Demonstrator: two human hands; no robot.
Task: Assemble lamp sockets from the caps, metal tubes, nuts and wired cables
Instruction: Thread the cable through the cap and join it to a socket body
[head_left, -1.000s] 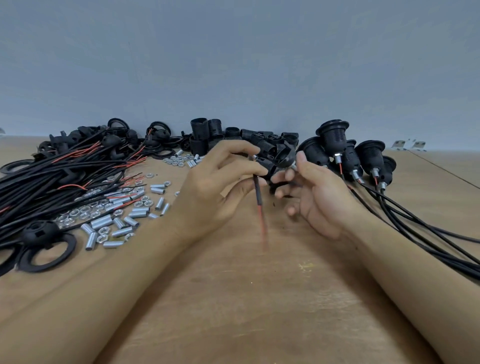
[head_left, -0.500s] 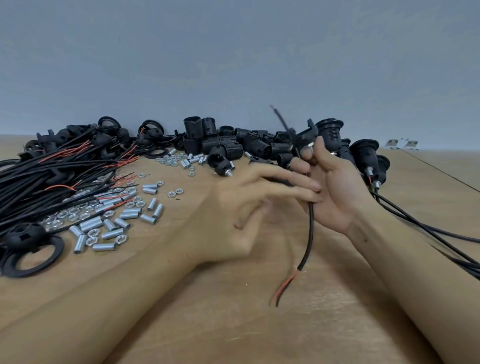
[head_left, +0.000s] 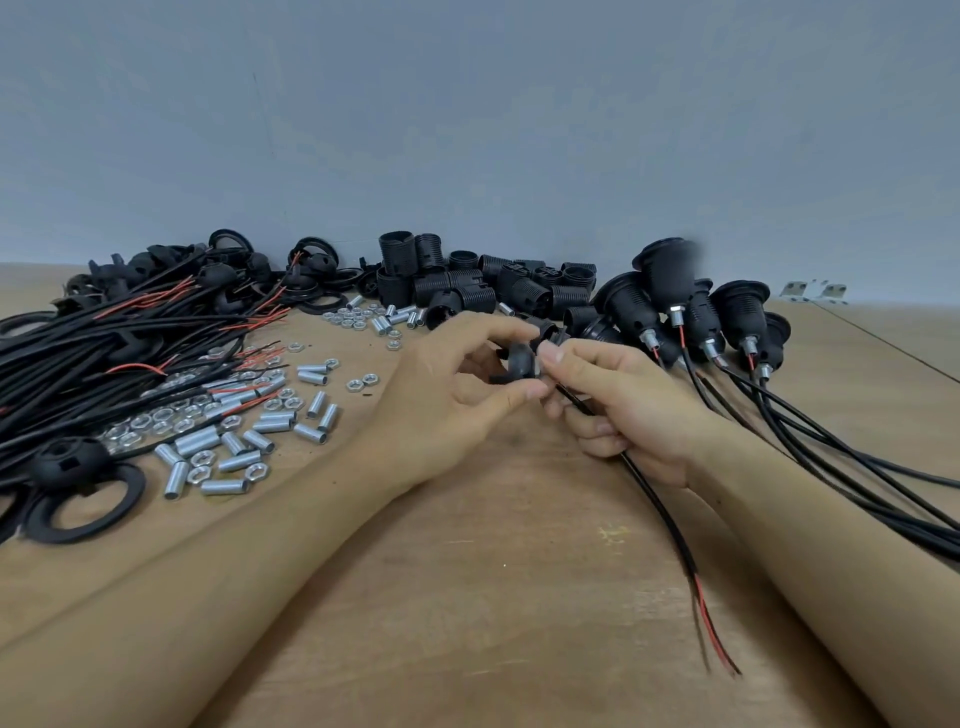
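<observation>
I now have both hands lowered over the tabletop (head_left: 467, 597): left hand (head_left: 441, 400) pinching the black cap (head_left: 517, 364), right hand (head_left: 623, 410) gripping its wired cable (head_left: 657, 499), no longer raised, ready for threading.

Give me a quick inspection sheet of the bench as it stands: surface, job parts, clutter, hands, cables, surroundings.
Surface: wooden table, small yellowish mark near centre.
Job's things: loose metal tubes and nuts at left; black threaded socket bodies piled at the back; finished sockets grouped at right.
Clutter: black rings at the left edge.
Hands: left hand pinches a black cap; right hand grips the held cable.
Cables: wired cables heaped at left; held cable's red and black ends lie toward the near edge.
Surroundings: plain grey wall; two small white objects far right, unidentifiable.
</observation>
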